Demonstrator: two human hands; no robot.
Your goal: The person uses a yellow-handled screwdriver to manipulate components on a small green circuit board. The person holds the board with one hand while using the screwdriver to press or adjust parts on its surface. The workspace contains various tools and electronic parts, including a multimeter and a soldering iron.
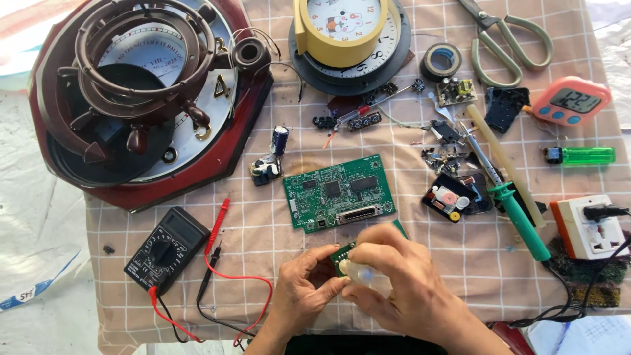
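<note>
A checked beige cloth (pixel 263 250) covers the work surface, crowded with a large green circuit board (pixel 340 193) at centre, a black multimeter (pixel 166 250) with red and black leads at lower left, a green-handled soldering iron (pixel 519 220) at right and clock parts along the top. At the lower centre both hands meet, wrists coming up from the bottom edge: the left hand (pixel 303 289) curls inward, thumb and fingers pinching the edge of a small green board (pixel 343 253). The right hand (pixel 401 286) arches over it, fingers closed around a small clear bottle (pixel 358 271) tipped towards that board just below the large one.
</note>
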